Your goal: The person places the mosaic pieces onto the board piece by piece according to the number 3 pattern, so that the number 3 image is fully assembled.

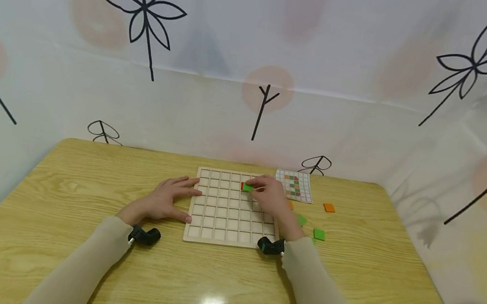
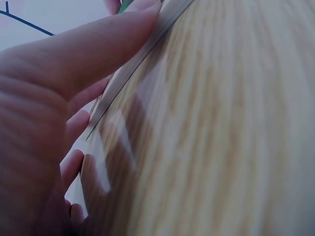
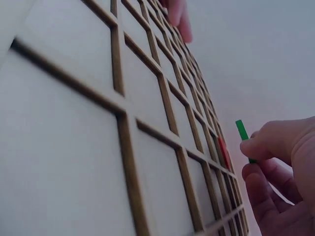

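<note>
A pale wooden grid board (image 1: 222, 211) lies on the table, divided into square cells. My right hand (image 1: 272, 197) pinches a green square tile (image 1: 247, 187) between thumb and fingers, above the board's upper part. In the right wrist view the green tile (image 3: 242, 131) is seen edge-on, apart from the grid. A red tile (image 3: 223, 152) sits in a cell close by. My left hand (image 1: 165, 198) lies spread at the board's left edge, its fingertips touching the frame. The left wrist view shows the thumb (image 2: 113, 46) on the board's rim.
A printed sheet (image 1: 309, 188) with a coloured grid pattern lies behind the board at right. Loose tiles lie right of the board, among them an orange tile (image 1: 328, 208) and a green one (image 1: 319, 234); some are partly behind the right forearm. A patterned cloth (image 1: 202, 107) hangs behind the table.
</note>
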